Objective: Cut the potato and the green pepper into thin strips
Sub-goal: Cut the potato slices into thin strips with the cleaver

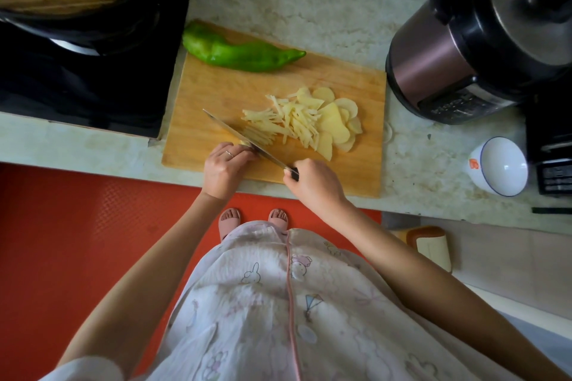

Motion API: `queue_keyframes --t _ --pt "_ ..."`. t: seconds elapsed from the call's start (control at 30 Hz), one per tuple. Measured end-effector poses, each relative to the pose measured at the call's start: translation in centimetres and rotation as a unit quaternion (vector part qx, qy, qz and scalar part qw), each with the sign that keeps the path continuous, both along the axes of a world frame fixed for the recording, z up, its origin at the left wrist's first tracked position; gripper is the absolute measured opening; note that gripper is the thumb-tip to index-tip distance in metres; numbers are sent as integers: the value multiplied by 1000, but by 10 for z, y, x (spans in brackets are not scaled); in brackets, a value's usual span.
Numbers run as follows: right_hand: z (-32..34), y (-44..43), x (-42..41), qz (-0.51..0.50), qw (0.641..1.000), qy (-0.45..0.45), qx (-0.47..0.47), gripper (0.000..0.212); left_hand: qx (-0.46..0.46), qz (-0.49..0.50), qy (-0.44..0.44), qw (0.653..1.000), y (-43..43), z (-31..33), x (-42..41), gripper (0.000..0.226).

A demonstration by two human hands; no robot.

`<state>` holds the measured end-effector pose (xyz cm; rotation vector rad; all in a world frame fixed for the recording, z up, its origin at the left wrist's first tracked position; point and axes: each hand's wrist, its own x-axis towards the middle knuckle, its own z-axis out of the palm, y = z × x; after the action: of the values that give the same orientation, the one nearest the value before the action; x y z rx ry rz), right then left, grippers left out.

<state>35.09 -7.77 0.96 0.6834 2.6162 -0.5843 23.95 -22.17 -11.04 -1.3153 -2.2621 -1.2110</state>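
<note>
Pepper (pixel 238 54) lies crosswise, tip right; right hand (pixel 312 182) clenches knife (pixel 235 134), left hand (pixel 224 165) holds potato (pixel 244 142).

Matt wooden cutting board (pixel 216 96), shiny metal knife (pixel 244 141), glossy green pepper (pixel 235 52), speckled stone counter (pixel 309 0)

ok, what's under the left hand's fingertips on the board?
A pale potato piece, only its edge showing beside the knife. The left hand covers the rest, so how much remains can't be told.
</note>
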Motion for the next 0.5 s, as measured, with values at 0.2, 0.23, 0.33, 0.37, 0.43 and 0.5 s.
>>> queue_keyframes --t 0.2,0.23,0.33,0.37,0.43,0.5 --pt "-4 1 -15 -8 1000 14 -10 39 -8 -22 5 1000 -2 2 -2 12" --pt "-2 2 -13 -11 1000 23 -9 38 -10 -24 6 1000 -2 2 -1 12" --pt "1 2 -8 -13 999 43 -6 37 -19 -13 10 1000 -1 2 -3 15" --pt "2 1 -6 -10 999 48 -5 37 -19 -11 12 1000 0 3 -3 18" --pt "2 -2 -4 7 999 48 1 36 -17 -1 14 1000 -1 3 -1 28" --pt "2 -3 -4 12 999 42 6 37 -15 -1 11 1000 -1 4 0 34"
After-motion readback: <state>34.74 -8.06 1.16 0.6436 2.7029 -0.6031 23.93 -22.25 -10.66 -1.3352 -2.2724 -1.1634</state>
